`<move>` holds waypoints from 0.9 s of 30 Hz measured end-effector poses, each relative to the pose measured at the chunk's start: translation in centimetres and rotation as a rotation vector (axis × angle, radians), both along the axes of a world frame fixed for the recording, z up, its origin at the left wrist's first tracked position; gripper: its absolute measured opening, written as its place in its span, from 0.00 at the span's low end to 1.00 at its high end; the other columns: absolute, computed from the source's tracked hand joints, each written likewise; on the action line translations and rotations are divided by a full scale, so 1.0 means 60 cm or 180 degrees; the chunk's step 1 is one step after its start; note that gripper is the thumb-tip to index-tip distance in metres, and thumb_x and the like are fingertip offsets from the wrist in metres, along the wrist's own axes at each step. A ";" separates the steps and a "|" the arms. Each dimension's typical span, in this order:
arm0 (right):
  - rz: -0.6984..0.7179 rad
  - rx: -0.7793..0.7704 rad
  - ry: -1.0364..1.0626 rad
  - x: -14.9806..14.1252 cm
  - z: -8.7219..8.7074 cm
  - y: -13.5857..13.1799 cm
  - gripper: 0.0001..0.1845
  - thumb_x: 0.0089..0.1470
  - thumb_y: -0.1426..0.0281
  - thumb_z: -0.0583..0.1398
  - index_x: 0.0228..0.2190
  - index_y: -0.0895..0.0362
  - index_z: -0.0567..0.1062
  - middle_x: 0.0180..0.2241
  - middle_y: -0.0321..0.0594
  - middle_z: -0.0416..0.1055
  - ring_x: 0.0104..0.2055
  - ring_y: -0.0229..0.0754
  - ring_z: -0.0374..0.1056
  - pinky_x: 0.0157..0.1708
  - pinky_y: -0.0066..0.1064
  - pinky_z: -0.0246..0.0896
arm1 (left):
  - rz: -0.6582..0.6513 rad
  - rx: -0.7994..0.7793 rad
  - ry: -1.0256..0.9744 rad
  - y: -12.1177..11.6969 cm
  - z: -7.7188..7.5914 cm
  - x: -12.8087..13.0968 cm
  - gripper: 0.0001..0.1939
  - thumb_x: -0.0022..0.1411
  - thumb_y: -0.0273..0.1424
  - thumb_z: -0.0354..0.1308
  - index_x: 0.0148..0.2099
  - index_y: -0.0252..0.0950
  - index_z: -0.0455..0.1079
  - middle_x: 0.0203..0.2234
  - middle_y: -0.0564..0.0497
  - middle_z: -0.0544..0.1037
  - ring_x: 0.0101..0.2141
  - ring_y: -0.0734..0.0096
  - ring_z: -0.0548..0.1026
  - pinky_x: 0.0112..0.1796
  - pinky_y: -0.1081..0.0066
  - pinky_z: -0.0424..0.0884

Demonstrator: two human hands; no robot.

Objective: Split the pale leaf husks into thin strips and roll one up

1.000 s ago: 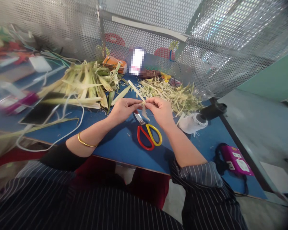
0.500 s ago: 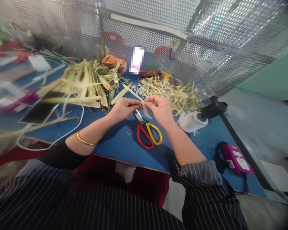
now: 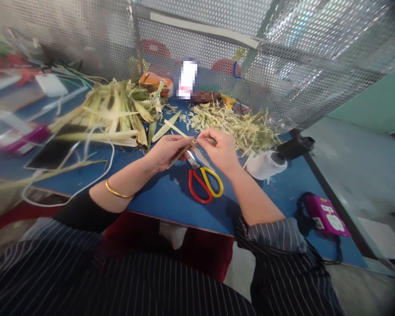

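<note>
Currently, both hands pinch narrow: left hand (image 3: 168, 152) and right hand (image 3: 221, 148) hold a pale husk strip (image 3: 174, 127) between fingertips, center of table (image 3: 164, 199), above the open-handled scissors (image 3: 194, 164). Strip's far end sticks out far-left; loose ends hang below the fingers. Exact fold or knot hidden by fingers, can't tell.

Progress, as judged: this piece looks mid-work, being handled, not set down. Big pile of long husks (image 3: 115, 109) at far left looks unworked; shredded husk heap (image 3: 233, 125) at far right looks already split or trimmed. No piece clearly finished.

White thread cone (image 3: 265, 166) right, beside black cylinder (image 3: 296, 148). Text: purple box (image 3: 327, 215), near right, has white patches, unreadable; upright screen (image 3: 187, 79), far center, is pixelated. No brand legible.
</note>
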State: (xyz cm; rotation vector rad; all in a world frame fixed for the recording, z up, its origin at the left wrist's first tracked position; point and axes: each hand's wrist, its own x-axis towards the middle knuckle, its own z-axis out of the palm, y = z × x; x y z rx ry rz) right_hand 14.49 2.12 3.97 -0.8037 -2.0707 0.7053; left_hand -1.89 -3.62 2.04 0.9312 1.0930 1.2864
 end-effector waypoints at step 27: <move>0.0068 -0.1815 0.1215 -0.022 -0.015 -0.018 0.13 0.45 0.68 0.64 0.18 0.57 0.66 0.19 0.29 0.56 0.23 0.31 0.51 0.27 0.28 0.51 | -0.0677 0.0050 0.0670 -0.024 0.009 0.022 0.11 0.53 0.32 0.64 0.23 0.31 0.74 0.15 0.53 0.70 0.17 0.81 0.65 0.20 0.77 0.61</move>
